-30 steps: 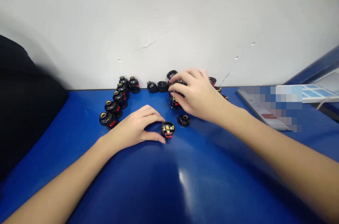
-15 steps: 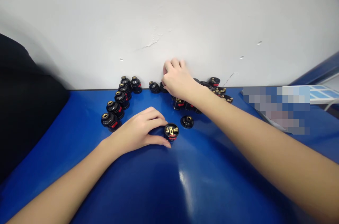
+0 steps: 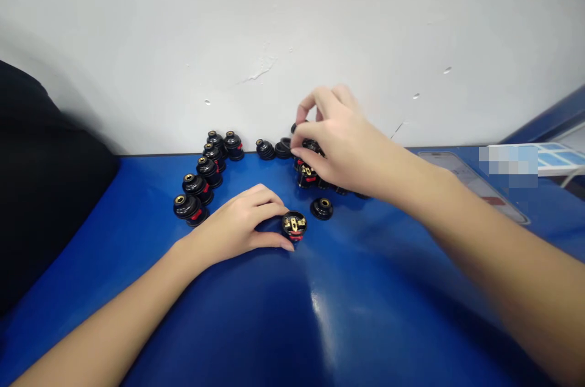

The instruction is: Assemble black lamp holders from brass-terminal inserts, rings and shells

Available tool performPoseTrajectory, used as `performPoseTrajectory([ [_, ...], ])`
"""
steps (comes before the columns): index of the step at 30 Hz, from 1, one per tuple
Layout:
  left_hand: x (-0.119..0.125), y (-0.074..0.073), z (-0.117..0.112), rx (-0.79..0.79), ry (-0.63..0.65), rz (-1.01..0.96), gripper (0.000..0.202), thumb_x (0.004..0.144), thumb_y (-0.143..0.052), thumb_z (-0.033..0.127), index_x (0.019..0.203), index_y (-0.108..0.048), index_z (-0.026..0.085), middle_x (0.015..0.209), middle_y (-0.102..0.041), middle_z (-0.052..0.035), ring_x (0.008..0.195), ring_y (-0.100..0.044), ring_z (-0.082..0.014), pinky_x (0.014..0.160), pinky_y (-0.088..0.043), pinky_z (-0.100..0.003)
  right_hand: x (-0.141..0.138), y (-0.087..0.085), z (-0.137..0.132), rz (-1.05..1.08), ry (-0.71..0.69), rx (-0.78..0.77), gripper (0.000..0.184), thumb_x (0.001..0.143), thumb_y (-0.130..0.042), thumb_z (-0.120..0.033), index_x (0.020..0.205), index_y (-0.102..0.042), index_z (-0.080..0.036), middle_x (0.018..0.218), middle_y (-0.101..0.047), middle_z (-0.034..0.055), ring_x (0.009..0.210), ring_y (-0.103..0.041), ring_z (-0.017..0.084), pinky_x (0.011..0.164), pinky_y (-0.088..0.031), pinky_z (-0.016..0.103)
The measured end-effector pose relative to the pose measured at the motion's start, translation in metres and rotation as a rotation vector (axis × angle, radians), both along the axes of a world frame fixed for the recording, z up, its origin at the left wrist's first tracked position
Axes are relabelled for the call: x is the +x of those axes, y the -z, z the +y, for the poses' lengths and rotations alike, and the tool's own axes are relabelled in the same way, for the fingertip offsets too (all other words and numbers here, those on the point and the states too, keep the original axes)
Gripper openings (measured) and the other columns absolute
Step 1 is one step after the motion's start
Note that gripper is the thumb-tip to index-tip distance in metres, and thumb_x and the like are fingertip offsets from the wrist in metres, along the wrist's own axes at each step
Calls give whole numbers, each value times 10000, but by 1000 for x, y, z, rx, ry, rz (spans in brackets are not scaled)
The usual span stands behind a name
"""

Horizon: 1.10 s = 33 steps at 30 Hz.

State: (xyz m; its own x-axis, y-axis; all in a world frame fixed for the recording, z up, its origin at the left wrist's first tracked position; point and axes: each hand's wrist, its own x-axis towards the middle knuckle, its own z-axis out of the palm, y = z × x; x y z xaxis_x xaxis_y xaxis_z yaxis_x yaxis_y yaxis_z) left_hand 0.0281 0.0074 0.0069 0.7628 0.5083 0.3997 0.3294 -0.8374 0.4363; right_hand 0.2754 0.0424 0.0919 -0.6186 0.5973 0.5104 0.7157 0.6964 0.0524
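My left hand (image 3: 237,225) rests on the blue table (image 3: 320,314), thumb and fingers curled round a black socket base (image 3: 294,224) with brass contacts showing and a red tab. My right hand (image 3: 340,143) hovers over a heap of black parts (image 3: 307,173) by the wall, fingers bent and pinching a small black part (image 3: 311,144) at its fingertips. A single black cap (image 3: 322,208) with a brass hole lies just right of the base.
A curved row of assembled black pieces (image 3: 201,183) runs from the left up to the white wall (image 3: 274,39). More black caps (image 3: 274,149) sit against the wall. A flat card or booklet (image 3: 484,189) lies at right; a dark bulk (image 3: 41,180) fills the left edge.
My right hand drew back from the wall toward me and lifted slightly, fingers now pinching a black part. My left hand stayed put on the base.
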Motion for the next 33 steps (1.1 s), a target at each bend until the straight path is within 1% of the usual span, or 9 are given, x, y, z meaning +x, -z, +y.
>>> performPoseTrajectory([
  [4, 1, 0, -1, -23, -4, -25, 434, 918, -833, 443, 1230, -725, 161, 1156, -741, -105, 1069, -668, -236, 975, -568, -369, 30, 7, -49, 22, -96, -135, 234, 1023, -580, -170, 881, -766, -162, 1170, -602, 177, 1101, -609, 350, 899, -576, 516],
  [7, 4, 0, -3, -66, -1, -56, 452, 893, -865, 415, 1246, -722, 172, 1162, -751, -97, 1088, -673, -232, 989, -565, -352, 46, 24, -77, -23, -98, -206, 237, 1055, -558, -217, 918, -748, -179, 1196, -605, 169, 1098, -627, 342, 883, -570, 506],
  [11, 8, -1, -6, -148, -2, -63, 513, 878, -888, 403, 1315, -701, 209, 1181, -759, -81, 1105, -678, -231, 1008, -563, -356, 53, 48, -98, -5, -97, -272, 228, 1051, -547, -158, 907, -721, -190, 1187, -646, 151, 999, -692, 284, 851, -599, 438],
  [14, 9, -3, -9, -199, -18, -55, 615, 886, -893, 387, 1428, -644, 236, 1248, -743, -86, 1151, -673, -242, 1032, -559, -383, 53, 59, -102, 18, -96, -362, 155, 1043, -572, -157, 1058, -721, -196, 1259, -648, 151, 977, -731, 259, 840, -627, 404],
  [17, 10, -6, -13, -247, 30, -65, 602, 938, -845, 313, 1488, -607, 255, 1339, -717, -92, 1244, -655, -242, 1103, -534, -395, 54, 66, -101, 12, -96, -386, 219, 1044, -599, -192, 1245, -684, -208, 1337, -642, 160, 1037, -747, 282, 859, -643, 420],
  [20, 11, -8, -16, -279, 57, -71, 560, 975, -776, 231, 1508, -605, 261, 1372, -691, -99, 1284, -642, -236, 1140, -519, -395, 56, 72, -97, 8, -100, -411, 255, 1071, -574, -225, 1308, -666, -226, 1339, -650, 159, 1083, -744, 295, 904, -649, 451],
  [23, 13, -9, -17, -292, 57, -77, 526, 991, -721, 189, 1503, -615, 249, 1363, -678, -114, 1265, -652, -235, 1133, -528, -396, 57, 79, -93, 39, -114, -448, 314, 1086, -506, -175, 1359, -652, -228, 1329, -665, 155, 1153, -732, 292, 968, -642, 462],
  [27, 14, -9, -16, -287, 61, -109, 409, 1023, -668, 179, 1429, -658, 229, 1311, -699, -117, 1202, -679, -223, 1081, -552, -378, 58, 82, -89, 105, -129, -502, 438, 1052, -479, -93, 1440, -625, -236, 1300, -690, 141, 1136, -746, 258, 979, -644, 417],
  [33, 12, -7, -14, -264, -18, -107, 382, 999, -714, 209, 1378, -661, 206, 1221, -702, -105, 901, -643, -170, 796, -570, -315, 57, 71, -95, 80, -220, -637, 461, 981, -503, -63, 1359, -669, -268, 1434, -615, 138, 1268, -684, 266, 1039, -621, 406],
])
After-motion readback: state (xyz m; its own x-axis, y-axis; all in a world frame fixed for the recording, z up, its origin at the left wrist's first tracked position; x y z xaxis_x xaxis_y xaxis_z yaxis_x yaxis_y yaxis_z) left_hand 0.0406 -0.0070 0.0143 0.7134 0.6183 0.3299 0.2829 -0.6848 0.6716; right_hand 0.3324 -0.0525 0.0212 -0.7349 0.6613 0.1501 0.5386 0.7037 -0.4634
